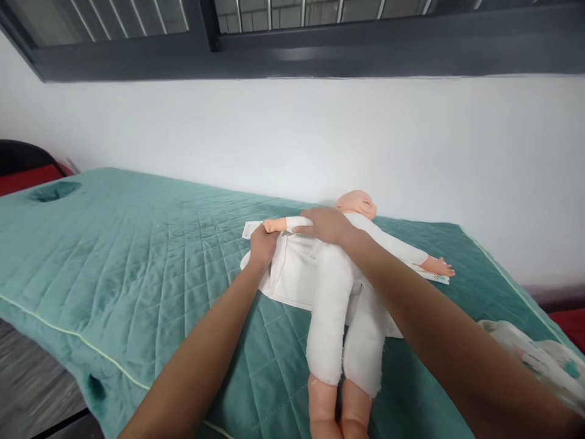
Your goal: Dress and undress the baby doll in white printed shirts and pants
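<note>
A baby doll [329,305] with a white cloth body lies on its back, its head away from me and its bare lower legs toward me. Under it is a spread white baby garment [287,274]. My left hand [264,245] is closed at the doll's small fist, beside the garment's edge; its fingertips are partly hidden. Across the doll's chest reaches my right hand [329,224], its fingers wrapped over the white upper part of that same arm. The doll's other arm stretches out to the right, palm showing.
A green quilted cover [150,256] with a face hole [55,191] drapes the bed. Folded printed cloth [539,356] lies at the right edge. Behind stands a white wall [256,140] below a dark-framed barred window [320,53]. A red and black object [27,171] shows at far left.
</note>
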Demonstrator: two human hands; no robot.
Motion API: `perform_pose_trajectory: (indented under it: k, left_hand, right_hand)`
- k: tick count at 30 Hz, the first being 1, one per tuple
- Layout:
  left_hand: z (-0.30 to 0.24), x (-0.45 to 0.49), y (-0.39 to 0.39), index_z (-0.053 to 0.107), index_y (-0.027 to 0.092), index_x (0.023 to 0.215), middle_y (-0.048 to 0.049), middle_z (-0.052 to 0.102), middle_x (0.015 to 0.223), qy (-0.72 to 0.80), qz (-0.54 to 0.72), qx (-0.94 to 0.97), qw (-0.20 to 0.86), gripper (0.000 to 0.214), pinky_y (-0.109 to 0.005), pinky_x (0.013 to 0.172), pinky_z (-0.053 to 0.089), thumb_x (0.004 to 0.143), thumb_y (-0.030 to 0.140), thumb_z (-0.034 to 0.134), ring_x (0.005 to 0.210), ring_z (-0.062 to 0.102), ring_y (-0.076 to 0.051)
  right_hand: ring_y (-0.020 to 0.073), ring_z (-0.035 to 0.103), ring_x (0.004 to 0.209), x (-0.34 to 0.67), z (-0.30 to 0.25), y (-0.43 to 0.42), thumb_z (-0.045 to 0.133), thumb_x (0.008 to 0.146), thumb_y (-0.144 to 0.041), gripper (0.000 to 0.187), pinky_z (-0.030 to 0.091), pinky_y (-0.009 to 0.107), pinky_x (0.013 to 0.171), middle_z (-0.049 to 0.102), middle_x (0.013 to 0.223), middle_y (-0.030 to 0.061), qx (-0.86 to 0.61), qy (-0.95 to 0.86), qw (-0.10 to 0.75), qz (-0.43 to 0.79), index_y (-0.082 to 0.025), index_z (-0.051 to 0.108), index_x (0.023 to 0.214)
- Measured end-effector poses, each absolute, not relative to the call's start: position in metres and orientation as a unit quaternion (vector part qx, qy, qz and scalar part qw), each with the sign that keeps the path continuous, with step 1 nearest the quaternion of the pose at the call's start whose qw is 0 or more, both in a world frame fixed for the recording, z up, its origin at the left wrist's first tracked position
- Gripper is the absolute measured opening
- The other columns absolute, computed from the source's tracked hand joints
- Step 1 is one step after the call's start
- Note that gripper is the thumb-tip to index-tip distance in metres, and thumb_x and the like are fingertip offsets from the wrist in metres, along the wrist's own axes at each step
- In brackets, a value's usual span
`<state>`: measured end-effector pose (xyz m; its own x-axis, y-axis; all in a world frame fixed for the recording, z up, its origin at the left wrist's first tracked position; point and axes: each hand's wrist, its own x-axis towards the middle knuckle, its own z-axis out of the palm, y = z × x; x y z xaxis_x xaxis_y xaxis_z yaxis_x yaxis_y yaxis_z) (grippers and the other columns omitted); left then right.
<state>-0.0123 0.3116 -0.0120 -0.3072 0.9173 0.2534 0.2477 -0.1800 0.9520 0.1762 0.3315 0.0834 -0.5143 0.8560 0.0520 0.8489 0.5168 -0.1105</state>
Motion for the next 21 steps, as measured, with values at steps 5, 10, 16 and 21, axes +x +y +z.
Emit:
perform_pose_trajectory:
  k: [5,10,16,21]
  left_hand:
    - [-0.015,-0.018,0.314,0.062,0.018,0.077,-0.0006,0.067,0.075,0.505,0.629,0.444,0.39,0.014,-0.027,0.065,0.045,0.07,0.028,0.067,0.068,0.059,-0.016]
    - [-0.017,-0.019,0.314,0.057,0.019,0.073,0.0024,0.058,0.07,0.527,0.647,0.411,0.367,0.013,-0.025,0.06,0.04,0.07,0.027,0.066,0.063,0.052,-0.012]
    - [-0.013,-0.015,0.309,0.056,0.02,0.075,0.0019,0.059,0.073,0.542,0.653,0.42,0.323,0.015,-0.027,0.068,0.043,0.077,0.031,0.065,0.069,0.055,-0.014]
    - [-0.011,-0.01,0.303,0.055,0.022,0.075,0.0014,0.062,0.071,0.586,0.569,0.541,0.201,0.013,-0.029,0.071,0.04,0.086,0.029,0.059,0.072,0.057,-0.017]
  right_hand:
    - [0.0288,0.065,0.096,0.182,0.085,0.324,0.041,0.093,-0.067,0.054,0.041,0.035,0.073,0.071,0.112,0.0091,-0.52,-0.854,0.015,0.016,-0.025,0.064,0.116]
    - [0.03,0.065,0.095,0.184,0.084,0.322,0.042,0.093,-0.067,0.051,0.042,0.037,0.077,0.072,0.109,0.0092,-0.536,-0.844,-0.011,0.001,-0.025,0.066,0.111]
    - [0.0313,0.064,0.099,0.179,0.081,0.322,0.043,0.093,-0.063,0.049,0.042,0.041,0.083,0.073,0.108,0.0112,-0.536,-0.843,-0.035,-0.021,-0.025,0.066,0.113]
    - [0.0326,0.064,0.102,0.176,0.075,0.324,0.043,0.094,-0.062,0.05,0.042,0.043,0.087,0.072,0.111,0.0126,-0.538,-0.842,-0.028,-0.034,-0.024,0.066,0.115]
